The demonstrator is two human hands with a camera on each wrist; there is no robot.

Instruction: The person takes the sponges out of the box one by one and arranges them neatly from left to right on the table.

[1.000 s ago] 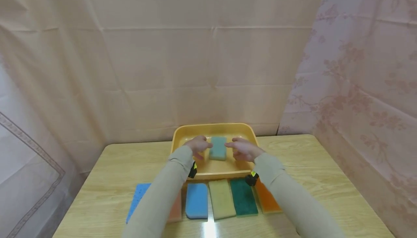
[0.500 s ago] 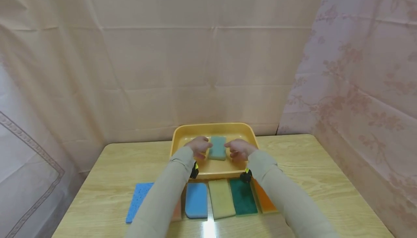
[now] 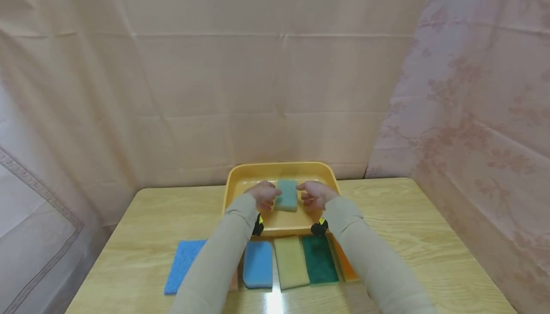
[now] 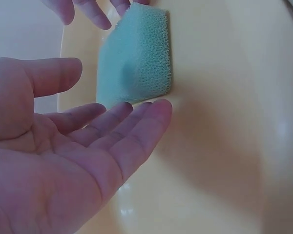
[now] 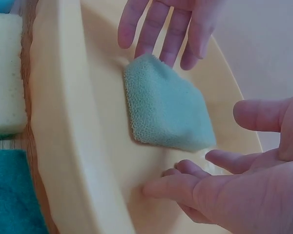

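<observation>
A light teal sponge (image 3: pixel 286 195) lies flat in the yellow tray (image 3: pixel 279 232), near its middle. My left hand (image 3: pixel 263 193) is at its left side, fingers relaxed and slightly bent; in the left wrist view the fingertips (image 4: pixel 158 109) reach right to the lower edge of the sponge (image 4: pixel 136 53). My right hand (image 3: pixel 315 194) faces it from the other side. In the right wrist view this hand (image 5: pixel 244 190) has its thumb raised and fingers extended beside the sponge (image 5: pixel 168 107), a small gap showing. Neither hand grips it.
In front of the tray lie a blue sponge (image 3: pixel 258 264), a pale yellow sponge (image 3: pixel 292 262), a dark green scouring pad (image 3: pixel 321 260) and an orange sponge (image 3: pixel 347 262), partly under the right sleeve. A speckled blue sponge (image 3: pixel 182 264) lies left. A curtain (image 3: pixel 275 89) hangs behind the table.
My right hand and forearm have shifted a little left, closer to the teal sponge. My left hand has barely moved. The sponge stays in about the same spot.
</observation>
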